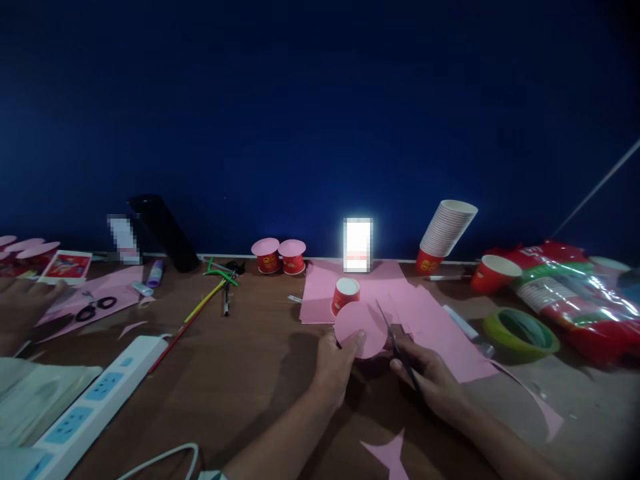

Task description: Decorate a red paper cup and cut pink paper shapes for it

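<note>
A fishtail-shaped pink scrap [391,459] lies nearest, on the table between the two forearms. Ahead of it, the left hand [336,367] grips a pink paper disc [367,330], thumb on top, its flat face tipped up. The right hand [433,377] is closed around scissors [409,373], whose long axis slants forward and leftward from the palm. What seems to matter most is disc against blade: the blade stands just beside the disc's right edge, on the right hand's side; contact, and whether the blades are apart, I cannot tell. Being round, the disc has no long axis. Just beyond the disc, a red cup [345,297] appears upside down on pink paper [445,333]. Forward-left of the left hand stand two cups with pink tops [267,259]. Forward-right of the right hand, a leaning cup stack [447,233] holds cups nested rim above rim. Farther right are a loose cup [485,279], a tape roll [503,340] and a shiny plastic pack [555,260] with more cups visible inside.
</note>
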Demonstrator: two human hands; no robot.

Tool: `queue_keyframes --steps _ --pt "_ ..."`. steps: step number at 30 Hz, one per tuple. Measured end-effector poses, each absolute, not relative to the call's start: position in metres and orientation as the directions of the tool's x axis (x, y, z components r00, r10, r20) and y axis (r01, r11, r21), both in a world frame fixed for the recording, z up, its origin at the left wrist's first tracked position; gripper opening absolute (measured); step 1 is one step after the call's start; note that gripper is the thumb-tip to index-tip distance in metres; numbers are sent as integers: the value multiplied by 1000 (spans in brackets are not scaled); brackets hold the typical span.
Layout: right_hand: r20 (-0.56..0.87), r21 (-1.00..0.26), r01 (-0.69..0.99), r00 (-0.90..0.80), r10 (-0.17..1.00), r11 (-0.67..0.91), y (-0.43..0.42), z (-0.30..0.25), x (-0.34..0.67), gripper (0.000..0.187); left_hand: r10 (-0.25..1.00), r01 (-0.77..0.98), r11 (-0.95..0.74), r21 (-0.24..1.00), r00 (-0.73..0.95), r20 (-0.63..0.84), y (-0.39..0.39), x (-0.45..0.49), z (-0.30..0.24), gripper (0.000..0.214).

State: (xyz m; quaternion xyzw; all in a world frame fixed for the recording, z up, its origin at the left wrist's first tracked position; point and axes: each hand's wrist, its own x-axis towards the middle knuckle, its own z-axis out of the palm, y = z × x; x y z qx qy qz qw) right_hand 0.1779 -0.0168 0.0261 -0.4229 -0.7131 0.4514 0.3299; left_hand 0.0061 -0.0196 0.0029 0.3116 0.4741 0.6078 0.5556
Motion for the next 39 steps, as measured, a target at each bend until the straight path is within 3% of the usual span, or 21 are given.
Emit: queue_keyframes --steps 27,39 --pt "46 -897 384 -412 910 220 -16 20 181 39 966 -404 50 913 -214 -147 -15 4 -4 42" --pt "43 -873 425 -421 906 239 -16 20 182 37 957 -389 69 919 -234 -171 -16 3 -3 39"
